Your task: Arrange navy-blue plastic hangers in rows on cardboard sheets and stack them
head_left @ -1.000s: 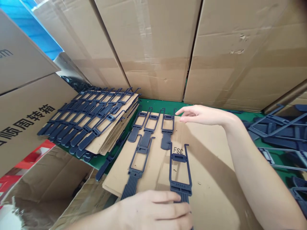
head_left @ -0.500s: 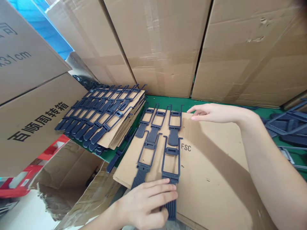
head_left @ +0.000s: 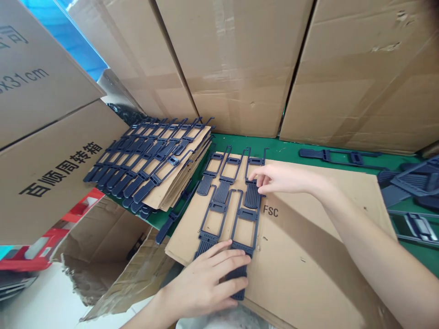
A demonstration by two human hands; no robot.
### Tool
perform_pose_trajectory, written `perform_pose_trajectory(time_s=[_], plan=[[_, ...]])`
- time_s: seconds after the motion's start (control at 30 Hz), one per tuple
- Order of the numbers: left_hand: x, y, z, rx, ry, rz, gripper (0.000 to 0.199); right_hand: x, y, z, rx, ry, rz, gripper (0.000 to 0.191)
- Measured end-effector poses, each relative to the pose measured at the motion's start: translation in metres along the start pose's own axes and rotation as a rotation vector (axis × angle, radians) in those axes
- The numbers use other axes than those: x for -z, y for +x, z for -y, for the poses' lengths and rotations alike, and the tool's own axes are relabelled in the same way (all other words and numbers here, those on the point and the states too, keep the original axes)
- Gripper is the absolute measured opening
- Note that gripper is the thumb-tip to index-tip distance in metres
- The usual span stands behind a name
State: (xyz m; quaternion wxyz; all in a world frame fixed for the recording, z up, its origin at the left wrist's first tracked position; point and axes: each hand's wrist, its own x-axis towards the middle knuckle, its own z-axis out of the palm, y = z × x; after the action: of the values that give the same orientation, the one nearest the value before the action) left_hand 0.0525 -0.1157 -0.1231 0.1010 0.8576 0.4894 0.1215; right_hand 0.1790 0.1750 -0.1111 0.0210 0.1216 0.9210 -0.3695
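Note:
Several dark blue plastic brackets, each with a hooked wire-like frame and a ribbed tab, lie in two rows on a stack of flat cardboard (head_left: 318, 219). My left hand (head_left: 212, 278) rests over the ribbed tab of the near right bracket (head_left: 245, 214), fingers across it and thumb low beside it, gripping it against the cardboard. Its lower part is partly covered. My right hand (head_left: 269, 179) is at the far right bracket (head_left: 255, 161), with bent fingers and thumb a little apart, their tips at its middle joint. Whether they touch it is unclear.
To the left, more brackets cover another cardboard stack (head_left: 185, 178). One bracket (head_left: 339, 157) lies along the green table's (head_left: 240, 141) back, with a pile of dark blue parts (head_left: 416, 180) at right. Large cartons (head_left: 236, 68) wall the back; an open torn carton (head_left: 103, 242) stands below left.
My right hand has come left and nearer, from the cardboard's back edge to the far right bracket. The near right bracket has shifted slightly left under my left hand. The view has turned slightly.

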Motion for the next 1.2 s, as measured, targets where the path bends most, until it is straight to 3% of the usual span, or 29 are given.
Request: perform_pose_trajectory(time_s=[0.13, 0.27, 0.4, 0.47, 0.53, 0.6, 0.67, 0.73, 0.83, 1.0, 1.2], plan=[[-0.001, -0.001, 0.0, 0.005, -0.006, -0.016, 0.028, -0.003, 0.004, -0.004, 0.016, 0.007, -0.007, 0.028], [-0.003, -0.003, 0.002, 0.005, 0.002, -0.007, 0.039, 0.008, 0.002, -0.01, -0.011, -0.067, -0.123, 0.028], [0.005, -0.009, 0.01, 0.018, 0.036, -0.008, 0.053, 0.019, -0.006, -0.014, -0.034, -0.058, -0.14, 0.027], [0.013, -0.018, 0.019, 0.167, 0.076, -0.091, 0.046, 0.024, -0.01, -0.015, -0.062, -0.048, -0.148, 0.028], [0.018, -0.032, 0.028, 0.462, 0.136, -0.244, 0.032, 0.03, -0.016, -0.017, -0.103, -0.057, -0.171, 0.031], [0.019, -0.05, 0.038, 0.778, 0.177, -0.376, 0.031, 0.037, -0.022, -0.019, -0.147, -0.07, -0.193, 0.035], [0.013, -0.069, 0.045, 1.0, 0.16, -0.437, 0.034, 0.043, -0.027, -0.022, -0.183, -0.074, -0.206, 0.04], [0.005, -0.084, 0.051, 1.123, 0.114, -0.432, 0.038, 0.049, -0.032, -0.026, -0.217, -0.071, -0.224, 0.043], [-0.004, -0.097, 0.057, 1.184, 0.037, -0.44, 0.04, 0.054, -0.038, -0.034, -0.254, -0.069, -0.241, 0.043], [-0.005, -0.097, 0.063, 1.244, -0.041, -0.481, 0.04, 0.059, -0.044, -0.047, -0.299, -0.067, -0.239, 0.039], [-0.004, -0.095, 0.049, 1.172, -0.067, -0.626, 0.034, 0.061, -0.049, -0.053, -0.347, -0.08, -0.266, 0.04]])
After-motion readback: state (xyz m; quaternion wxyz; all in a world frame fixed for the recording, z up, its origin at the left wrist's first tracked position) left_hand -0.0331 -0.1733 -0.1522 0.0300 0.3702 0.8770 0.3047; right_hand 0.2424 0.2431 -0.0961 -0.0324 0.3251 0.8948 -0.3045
